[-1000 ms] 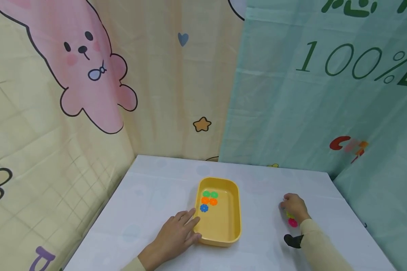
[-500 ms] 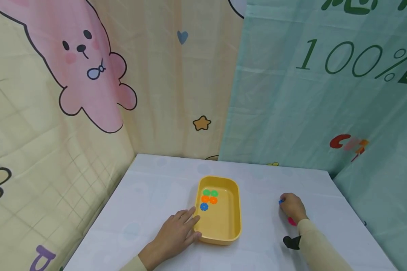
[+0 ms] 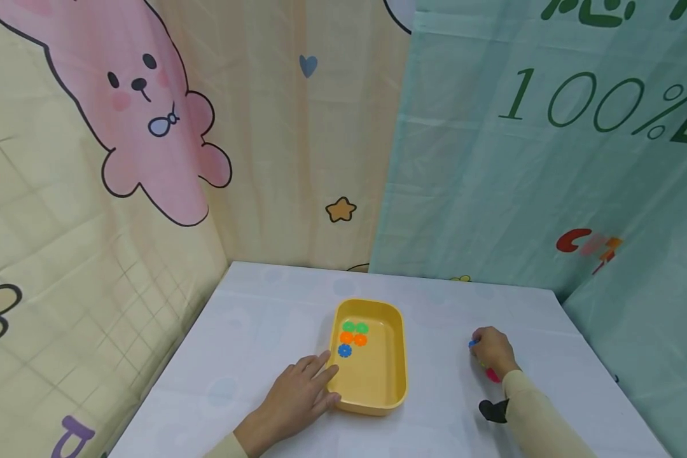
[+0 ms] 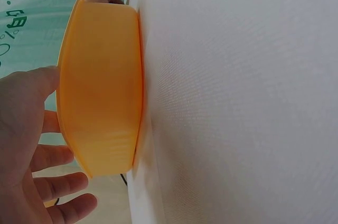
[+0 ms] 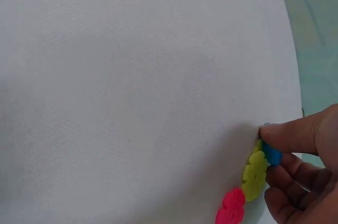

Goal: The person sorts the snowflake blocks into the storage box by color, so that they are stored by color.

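My right hand (image 3: 495, 350) pinches a blue flower-shaped plastic disc (image 5: 272, 154) between thumb and fingers, low over the table on the right. Beside it in the right wrist view lie a yellow-green notched disc (image 5: 254, 176) and a pink one (image 5: 231, 206). In the head view the hand partly covers these. My left hand (image 3: 298, 397) rests its spread fingers on the near left rim of a yellow tray (image 3: 378, 401). Inside the tray sit two green discs (image 3: 355, 327), two orange discs (image 3: 353, 338) and one blue disc (image 3: 345, 350), grouped toward the left side.
A white-covered table (image 3: 252, 305) carries the tray near its middle. Patterned curtains (image 3: 298, 159) rise behind and at both sides. A black piece (image 3: 494, 411) sticks out at the right sleeve.
The right hand has lifted slightly and now shows the blue disc at its fingertips, which was mostly hidden a second ago. The left hand and tray stay in place.
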`<state>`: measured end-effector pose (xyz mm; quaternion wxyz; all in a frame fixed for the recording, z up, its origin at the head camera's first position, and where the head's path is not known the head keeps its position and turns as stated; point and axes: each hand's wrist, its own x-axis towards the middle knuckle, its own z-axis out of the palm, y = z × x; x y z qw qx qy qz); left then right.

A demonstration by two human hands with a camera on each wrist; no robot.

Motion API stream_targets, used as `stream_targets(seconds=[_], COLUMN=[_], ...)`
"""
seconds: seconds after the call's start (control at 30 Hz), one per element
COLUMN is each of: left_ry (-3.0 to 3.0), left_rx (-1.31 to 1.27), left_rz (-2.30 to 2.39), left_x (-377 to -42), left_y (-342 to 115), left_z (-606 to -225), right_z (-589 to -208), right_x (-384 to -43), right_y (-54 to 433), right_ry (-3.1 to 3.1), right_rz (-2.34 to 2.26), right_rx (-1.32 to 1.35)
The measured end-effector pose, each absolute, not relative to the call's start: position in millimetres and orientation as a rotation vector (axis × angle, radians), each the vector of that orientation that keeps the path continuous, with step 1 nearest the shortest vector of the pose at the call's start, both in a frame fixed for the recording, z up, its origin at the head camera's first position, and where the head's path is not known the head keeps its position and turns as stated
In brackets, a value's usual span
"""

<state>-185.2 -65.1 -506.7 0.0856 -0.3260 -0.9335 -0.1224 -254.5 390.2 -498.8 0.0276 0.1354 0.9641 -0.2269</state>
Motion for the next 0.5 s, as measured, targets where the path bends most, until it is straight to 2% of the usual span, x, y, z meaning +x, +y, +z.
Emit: stream_targets(seconds=[0.23,0.5], left_ry=[-2.801,-2.799], left_rx=[-0.971,-0.981], left_rz=[-0.367,-0.375], left_x=[-184,-185], left_y=[-66,-66], left_z=[-505,-503], right_z=[-496,-488], right_x=[-255,-255], right_y=[389,383], right_ry=[2.966,2.760], right_rz=[-0.820,-1.197], right_rx=[0.405,0.536])
